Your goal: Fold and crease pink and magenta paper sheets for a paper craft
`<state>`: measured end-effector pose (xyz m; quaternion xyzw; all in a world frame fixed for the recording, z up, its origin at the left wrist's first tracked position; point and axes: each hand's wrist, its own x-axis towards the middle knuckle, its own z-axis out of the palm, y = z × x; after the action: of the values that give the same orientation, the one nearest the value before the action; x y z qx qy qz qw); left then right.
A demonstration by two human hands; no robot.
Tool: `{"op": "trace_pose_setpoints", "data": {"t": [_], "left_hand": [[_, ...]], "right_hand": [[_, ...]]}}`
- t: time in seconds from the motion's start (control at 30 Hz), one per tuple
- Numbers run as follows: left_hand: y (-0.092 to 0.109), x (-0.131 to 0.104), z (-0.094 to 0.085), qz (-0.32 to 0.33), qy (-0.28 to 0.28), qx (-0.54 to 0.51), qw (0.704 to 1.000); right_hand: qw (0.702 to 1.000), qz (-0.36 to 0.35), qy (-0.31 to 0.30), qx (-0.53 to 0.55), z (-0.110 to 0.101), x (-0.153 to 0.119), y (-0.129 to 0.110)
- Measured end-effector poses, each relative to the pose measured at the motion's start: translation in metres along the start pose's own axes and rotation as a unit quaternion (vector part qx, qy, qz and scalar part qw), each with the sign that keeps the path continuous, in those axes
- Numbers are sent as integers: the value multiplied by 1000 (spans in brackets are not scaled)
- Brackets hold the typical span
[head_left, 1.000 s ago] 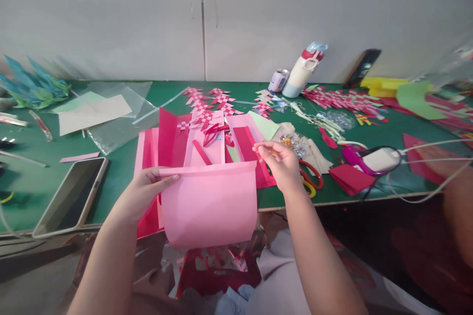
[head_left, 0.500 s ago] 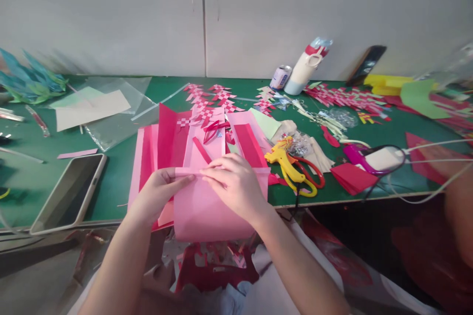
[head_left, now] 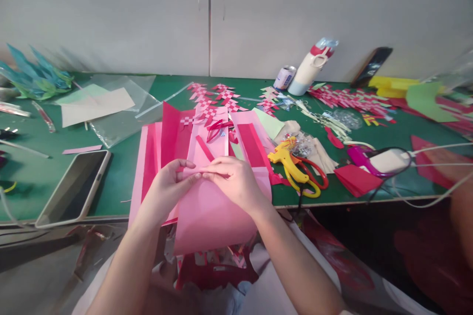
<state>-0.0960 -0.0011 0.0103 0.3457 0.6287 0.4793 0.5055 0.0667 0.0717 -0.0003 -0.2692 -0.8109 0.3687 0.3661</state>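
A sheet of pink paper (head_left: 218, 216) hangs over the table's front edge, its upper edge folded in a narrow strip. My left hand (head_left: 173, 182) pinches that folded edge near its left end. Beside it, my right hand (head_left: 232, 179) is closed on the same edge, the two sets of fingertips almost touching. Beneath and behind the sheet lie dark pink paper sheets (head_left: 175, 130) and a light pink sheet (head_left: 195, 145) with a thin red strip (head_left: 204, 147) on it. Woven pink-and-red checkered paper pieces (head_left: 207, 103) lie farther back.
Yellow-handled scissors (head_left: 293, 165) and red-handled ones lie right of the papers. A phone (head_left: 76, 187) rests at the left front edge. A can (head_left: 284, 78) and a bottle (head_left: 312, 69) stand by the wall. White cables cross a purple device (head_left: 364, 160) at right.
My left hand has moved slightly inward along the folded edge, its fingers now nearer my right fingertips. The sheet's lower part hangs a little lower. The view has shifted slightly.
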Motion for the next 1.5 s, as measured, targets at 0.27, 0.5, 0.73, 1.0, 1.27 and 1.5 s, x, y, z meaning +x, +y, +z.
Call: {"op": "trace_pose_setpoints", "data": {"t": [0.27, 0.5, 0.73, 1.0, 1.27, 1.5], "left_hand": [[1, -2, 2, 18, 25, 67, 997], [1, -3, 4, 12, 18, 68, 997], [2, -6, -2, 83, 22, 115, 990], [1, -7, -6, 121, 65, 173, 975], [5, -10, 0, 103, 116, 145, 977], [-2, -6, 1, 81, 136, 46, 986]], "right_hand": [[999, 30, -13, 38, -2, 2, -2], [999, 36, -30, 18, -3, 3, -6], [999, 16, -19, -25, -1, 4, -8], [998, 14, -29, -46, -4, 3, -8], [999, 21, -31, -24, -8, 5, -8], [998, 46, -32, 11, -11, 3, -7]]}}
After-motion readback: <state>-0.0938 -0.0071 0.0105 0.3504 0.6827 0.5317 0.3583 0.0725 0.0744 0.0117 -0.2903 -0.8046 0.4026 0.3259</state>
